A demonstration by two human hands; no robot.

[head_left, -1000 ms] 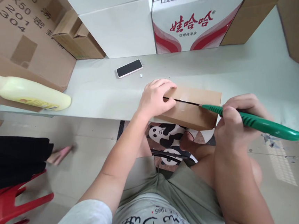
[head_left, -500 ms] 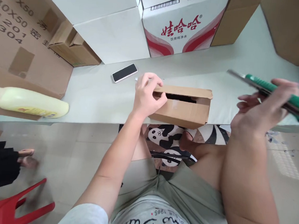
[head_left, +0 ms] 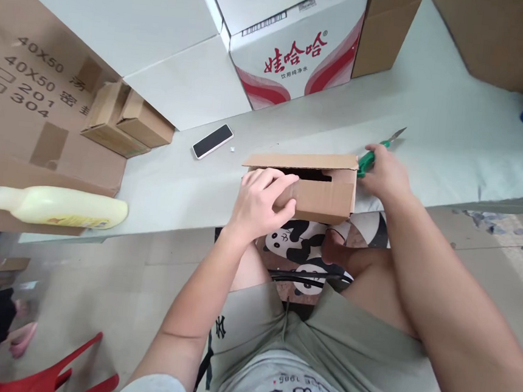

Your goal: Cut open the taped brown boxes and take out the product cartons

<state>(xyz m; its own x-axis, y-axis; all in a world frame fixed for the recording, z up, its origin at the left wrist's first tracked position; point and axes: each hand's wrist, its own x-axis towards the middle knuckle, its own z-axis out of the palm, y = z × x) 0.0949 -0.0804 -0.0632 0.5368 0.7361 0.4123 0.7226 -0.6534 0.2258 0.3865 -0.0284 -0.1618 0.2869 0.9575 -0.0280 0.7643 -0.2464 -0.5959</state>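
A small brown cardboard box (head_left: 320, 198) sits at the near edge of the pale table (head_left: 454, 139), its top flaps parted with a dark gap between them. My left hand (head_left: 261, 202) grips the box's near left flap, fingers curled over its edge. My right hand (head_left: 382, 173) rests on the table just right of the box, closed on a green-handled utility knife (head_left: 369, 156) whose blade points away to the right.
A phone (head_left: 212, 141) lies left of the box. A yellow bottle (head_left: 56, 207) lies at the table's left edge. White and red-printed cartons (head_left: 297, 46) stand behind, brown boxes (head_left: 126, 122) at left. A red stool (head_left: 57, 379) and a person's foot show on the floor.
The knife cut along the box's top seam, was lifted off to the right, and now rests low beside the box. The flaps have parted and my left hand shifted to the near flap.
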